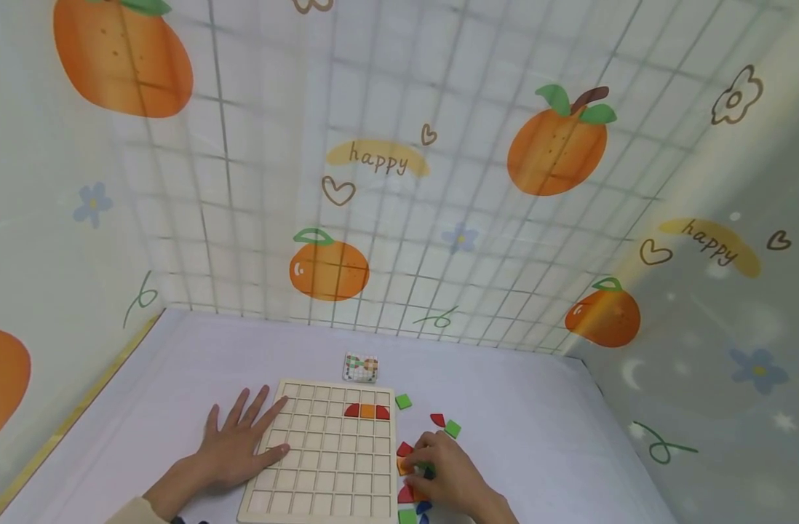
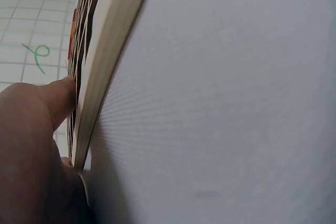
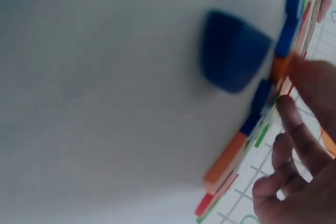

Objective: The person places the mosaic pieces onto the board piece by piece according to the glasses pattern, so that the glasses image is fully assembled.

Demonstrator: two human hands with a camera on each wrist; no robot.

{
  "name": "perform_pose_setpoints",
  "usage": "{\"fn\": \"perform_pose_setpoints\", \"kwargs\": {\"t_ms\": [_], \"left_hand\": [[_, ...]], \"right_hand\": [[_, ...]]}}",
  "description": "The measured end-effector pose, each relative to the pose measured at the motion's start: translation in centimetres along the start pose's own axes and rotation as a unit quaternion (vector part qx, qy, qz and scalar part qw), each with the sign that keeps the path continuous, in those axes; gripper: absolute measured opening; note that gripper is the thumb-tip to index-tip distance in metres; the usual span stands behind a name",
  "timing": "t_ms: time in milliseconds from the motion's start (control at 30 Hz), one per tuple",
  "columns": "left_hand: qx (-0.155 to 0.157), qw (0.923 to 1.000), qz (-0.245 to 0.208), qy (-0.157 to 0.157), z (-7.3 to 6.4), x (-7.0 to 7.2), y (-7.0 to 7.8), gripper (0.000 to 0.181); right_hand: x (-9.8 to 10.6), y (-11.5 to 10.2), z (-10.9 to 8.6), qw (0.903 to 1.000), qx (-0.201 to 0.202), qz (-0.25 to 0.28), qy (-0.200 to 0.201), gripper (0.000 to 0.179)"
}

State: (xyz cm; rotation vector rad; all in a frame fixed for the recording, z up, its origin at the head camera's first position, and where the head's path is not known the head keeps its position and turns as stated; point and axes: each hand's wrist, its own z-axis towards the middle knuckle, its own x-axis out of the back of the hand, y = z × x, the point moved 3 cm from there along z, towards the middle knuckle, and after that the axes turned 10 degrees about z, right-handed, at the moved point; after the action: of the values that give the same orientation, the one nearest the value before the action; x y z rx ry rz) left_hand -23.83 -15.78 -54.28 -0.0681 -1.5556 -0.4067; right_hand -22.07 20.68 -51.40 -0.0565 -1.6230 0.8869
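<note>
A pale wooden grid board [image 1: 321,466] lies on the white table. In one of its upper rows sit two red quarter-round pieces [image 1: 352,410] with an orange square [image 1: 368,412] between them. My left hand [image 1: 232,447] rests spread on the board's left edge; its thumb [image 2: 60,95] lies over the rim in the left wrist view. Beside the board's right edge, my right hand [image 1: 448,469] reaches down among loose coloured pieces, thumb and index finger apart. In the right wrist view its thumb is at an orange piece [image 3: 281,67]; the hand partly hides the pieces underneath.
A small pattern card [image 1: 361,367] lies behind the board. Green squares [image 1: 403,401] and a red piece [image 1: 437,420] lie to the board's right. A blue piece [image 3: 233,51] lies apart from the row of pieces. Printed fabric walls [image 1: 399,218] enclose the table.
</note>
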Motion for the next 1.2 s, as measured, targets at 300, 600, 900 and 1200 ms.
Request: {"fn": "perform_pose_setpoints", "kwargs": {"t_ms": [300,600,900,1200], "left_hand": [[-0.004,0.9999,-0.013,-0.009,-0.2,0.3,0.3,0.085],[-0.006,0.9998,-0.018,-0.010,-0.1,0.3,0.3,0.085],[-0.002,1.0000,-0.006,-0.006,0.0,0.2,0.2,0.086],[-0.002,1.0000,-0.004,-0.007,0.0,0.0,0.0,0.086]], "right_hand": [[0.4,-0.7,0.7,0.9962,0.040,-0.076,-0.014,0.008],[0.6,-1.0,1.1,0.9974,0.006,-0.062,-0.036,0.011],[0.4,-0.6,1.6,0.9967,-0.026,-0.059,-0.050,0.024],[1.4,-0.5,2.8,0.9935,0.025,-0.110,-0.014,0.024]]}}
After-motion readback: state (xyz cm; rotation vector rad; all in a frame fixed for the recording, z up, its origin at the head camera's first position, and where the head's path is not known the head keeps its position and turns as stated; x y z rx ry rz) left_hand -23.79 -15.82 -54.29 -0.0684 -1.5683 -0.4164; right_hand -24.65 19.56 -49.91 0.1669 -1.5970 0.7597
